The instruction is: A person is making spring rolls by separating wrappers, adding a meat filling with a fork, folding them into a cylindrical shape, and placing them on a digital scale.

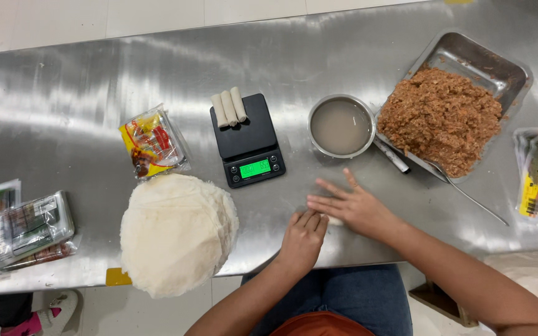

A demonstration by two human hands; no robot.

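Pressing a small pale wrapper roll [333,220] flat against the steel surface [82,87] at lower centre, the right hand [356,208] spreads its fingers while the left hand [304,236] keeps fingers together, steadying it.

table [63,74]: shiny steel | floor [157,15]: pale, perhaps tiled | light: bright glare overhead

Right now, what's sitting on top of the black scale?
Three pale rolled wrappers lie side by side on the black scale, at its far edge. The platform beneath them is covered.
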